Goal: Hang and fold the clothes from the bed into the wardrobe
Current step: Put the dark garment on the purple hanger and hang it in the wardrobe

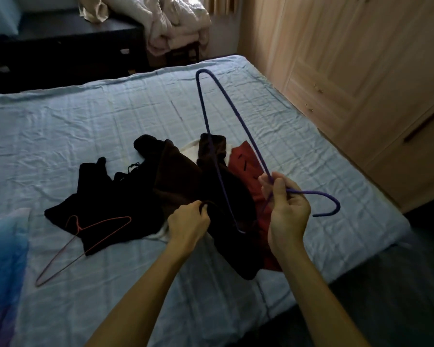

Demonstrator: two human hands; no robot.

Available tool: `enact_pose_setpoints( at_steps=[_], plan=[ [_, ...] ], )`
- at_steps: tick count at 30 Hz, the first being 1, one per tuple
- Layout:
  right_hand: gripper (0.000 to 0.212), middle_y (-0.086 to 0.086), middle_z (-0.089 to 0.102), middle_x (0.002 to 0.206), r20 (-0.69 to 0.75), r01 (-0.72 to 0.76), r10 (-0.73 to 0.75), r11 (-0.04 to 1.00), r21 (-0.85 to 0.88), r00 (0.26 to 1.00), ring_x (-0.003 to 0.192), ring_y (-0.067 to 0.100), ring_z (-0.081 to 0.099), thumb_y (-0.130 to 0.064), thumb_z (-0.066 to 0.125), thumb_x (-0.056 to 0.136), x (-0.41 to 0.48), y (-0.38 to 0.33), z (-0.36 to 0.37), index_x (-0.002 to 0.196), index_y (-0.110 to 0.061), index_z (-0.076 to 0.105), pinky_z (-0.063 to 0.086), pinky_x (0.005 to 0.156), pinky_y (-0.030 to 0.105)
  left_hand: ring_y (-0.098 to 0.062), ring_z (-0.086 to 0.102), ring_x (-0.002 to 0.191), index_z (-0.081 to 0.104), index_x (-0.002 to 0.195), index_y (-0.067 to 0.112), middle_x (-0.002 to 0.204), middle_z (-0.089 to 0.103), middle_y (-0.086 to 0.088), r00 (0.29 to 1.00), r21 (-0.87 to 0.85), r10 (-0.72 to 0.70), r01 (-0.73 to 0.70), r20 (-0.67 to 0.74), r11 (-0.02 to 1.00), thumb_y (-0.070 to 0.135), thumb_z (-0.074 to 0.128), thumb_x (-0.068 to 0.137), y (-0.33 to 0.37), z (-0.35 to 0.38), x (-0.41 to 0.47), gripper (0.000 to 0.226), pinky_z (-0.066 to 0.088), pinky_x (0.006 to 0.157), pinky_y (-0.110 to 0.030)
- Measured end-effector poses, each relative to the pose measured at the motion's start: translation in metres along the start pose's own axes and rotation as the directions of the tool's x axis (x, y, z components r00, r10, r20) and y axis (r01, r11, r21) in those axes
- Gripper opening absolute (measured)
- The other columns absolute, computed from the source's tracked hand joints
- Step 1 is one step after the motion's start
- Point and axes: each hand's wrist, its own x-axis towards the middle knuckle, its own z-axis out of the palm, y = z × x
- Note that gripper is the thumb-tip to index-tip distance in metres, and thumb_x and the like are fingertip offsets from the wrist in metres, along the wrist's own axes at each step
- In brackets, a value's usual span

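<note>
Clothes (186, 186) are lying heaped mid-bed (110, 116), none hung yet. Nearest, the left hand (188, 225) is closing its grip on an edge of the dark brown garment (176, 171), fingers pinched in the cloth. The right hand (286, 209) is clasping the purple hanger (238, 121) at its neck, hook pointing right. Judged step: threading hanger into garment; next calls for finding the neck opening. Leftward, a pink hanger (85, 242) is resting unused. Beyond, the wardrobe (361, 71) is standing shut.
</note>
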Motion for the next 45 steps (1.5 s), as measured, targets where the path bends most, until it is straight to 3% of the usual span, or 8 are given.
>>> enact_pose_setpoints(
  at_steps=[7, 10, 17, 24, 29, 33, 41, 45],
  plan=[
    [0.016, 0.017, 0.07, 0.098, 0.079, 0.007, -0.015, 0.995, 0.099, 0.997, 0.096, 0.024, 0.069, -0.009, 0.051, 0.095, -0.023, -0.021, -0.026, 0.094, -0.011, 0.066, 0.053, 0.089, 0.031, -0.034, 0.063, 0.082, 0.064, 0.085, 0.017, 0.084, 0.068, -0.008, 0.995, 0.011, -0.031, 0.032, -0.092, 0.999, 0.04, 0.042, 0.092, 0.025, -0.022, -0.028, 0.032, 0.049, 0.07, -0.036],
    [0.016, 0.008, 0.073, 0.09, 0.122, 0.044, -0.058, 0.993, 0.113, 0.991, 0.092, 0.02, 0.069, -0.005, 0.051, 0.094, -0.031, -0.027, -0.046, 0.092, -0.01, 0.067, 0.053, 0.084, 0.024, -0.033, 0.063, 0.08, 0.061, 0.081, 0.017, 0.08, 0.067, -0.007, 0.993, 0.016, -0.02, 0.022, -0.114, 1.0, 0.04, 0.042, 0.092, 0.043, -0.03, -0.043, 0.032, 0.049, 0.069, -0.036],
    [0.018, 0.009, 0.072, 0.089, 0.195, 0.212, -0.196, 0.975, -0.066, 0.961, 0.089, 0.018, 0.069, 0.001, 0.053, 0.092, -0.027, -0.017, -0.095, 0.09, -0.007, 0.069, 0.052, 0.084, 0.027, -0.032, 0.062, 0.081, 0.065, 0.086, 0.021, 0.083, 0.067, -0.007, 0.975, 0.054, 0.008, 0.004, -0.223, 0.999, 0.041, 0.043, 0.094, 0.075, -0.055, -0.082, 0.03, 0.042, 0.064, -0.033],
    [0.013, 0.006, 0.073, 0.087, 0.354, 0.253, -0.16, 0.939, -0.233, 0.921, 0.087, 0.02, 0.069, -0.001, 0.058, 0.09, -0.022, 0.001, -0.126, 0.09, -0.005, 0.071, 0.053, 0.082, 0.033, -0.032, 0.061, 0.086, 0.066, 0.098, 0.022, 0.093, 0.068, -0.01, 0.943, -0.075, -0.058, 0.035, -0.328, 0.997, 0.037, 0.042, 0.095, 0.081, -0.097, -0.099, 0.029, 0.043, 0.07, -0.035],
    [0.017, -0.009, 0.072, 0.087, 0.401, 0.361, -0.214, 0.868, -0.34, 0.891, 0.085, 0.006, 0.067, -0.002, 0.06, 0.089, -0.017, -0.004, -0.132, 0.087, -0.015, 0.071, 0.05, 0.078, 0.02, -0.031, 0.06, 0.091, 0.067, 0.101, 0.024, 0.099, 0.068, -0.009, 0.923, -0.13, -0.099, 0.054, -0.371, 0.99, 0.038, 0.04, 0.096, 0.072, -0.114, -0.102, 0.031, 0.044, 0.075, -0.038],
    [0.019, -0.014, 0.071, 0.086, 0.471, 0.406, -0.188, 0.812, -0.419, 0.862, 0.084, 0.004, 0.067, -0.005, 0.061, 0.089, -0.009, -0.005, -0.129, 0.088, -0.021, 0.071, 0.053, 0.076, 0.025, -0.033, 0.06, 0.094, 0.066, 0.101, 0.023, 0.102, 0.068, -0.009, 0.914, -0.175, -0.15, 0.089, -0.377, 0.981, 0.034, 0.04, 0.096, 0.054, -0.118, -0.095, 0.028, 0.042, 0.073, -0.035],
    [0.03, -0.021, 0.069, 0.08, 0.564, 0.54, -0.167, 0.59, -0.6, 0.809, 0.081, -0.008, 0.062, -0.007, 0.064, 0.086, -0.009, -0.01, -0.105, 0.084, -0.037, 0.067, 0.044, 0.068, 0.007, -0.031, 0.057, 0.106, 0.063, 0.116, 0.032, 0.118, 0.063, -0.003, 0.941, -0.313, -0.232, 0.149, -0.247, 0.938, 0.044, 0.041, 0.096, 0.0, -0.122, -0.066, 0.031, 0.046, 0.09, -0.042],
    [0.033, -0.019, 0.07, 0.082, 0.606, 0.579, -0.112, 0.473, -0.665, 0.788, 0.079, -0.003, 0.064, -0.008, 0.065, 0.086, -0.009, -0.001, -0.079, 0.086, -0.041, 0.066, 0.049, 0.068, 0.013, -0.031, 0.057, 0.106, 0.063, 0.113, 0.033, 0.117, 0.064, -0.002, 0.959, -0.338, -0.2, 0.124, -0.199, 0.933, 0.045, 0.042, 0.096, -0.015, -0.125, -0.051, 0.03, 0.046, 0.09, -0.043]
  ],
)
